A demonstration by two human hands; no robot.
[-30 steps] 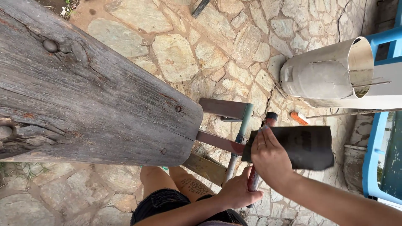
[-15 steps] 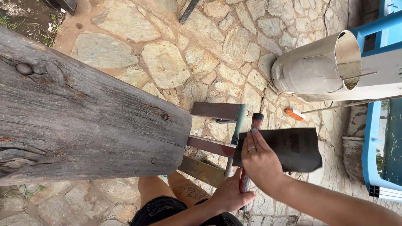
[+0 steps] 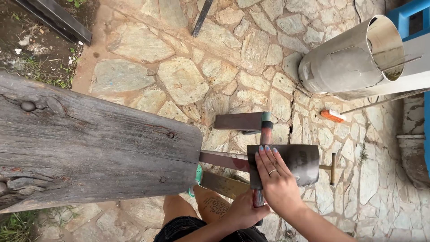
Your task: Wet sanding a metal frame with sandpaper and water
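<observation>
Dark sandpaper sheet, one: right hand flat on it; left hand clamped on rod.

We see a broad weathered wooden plank filling the near left, above a stone-paved floor. At the far right a metal cylinder lies on its side, beside a blue frame. Just near of it an orange-handled tool lies on the stones. A dark metal bar crosses the far left corner by grass.
</observation>
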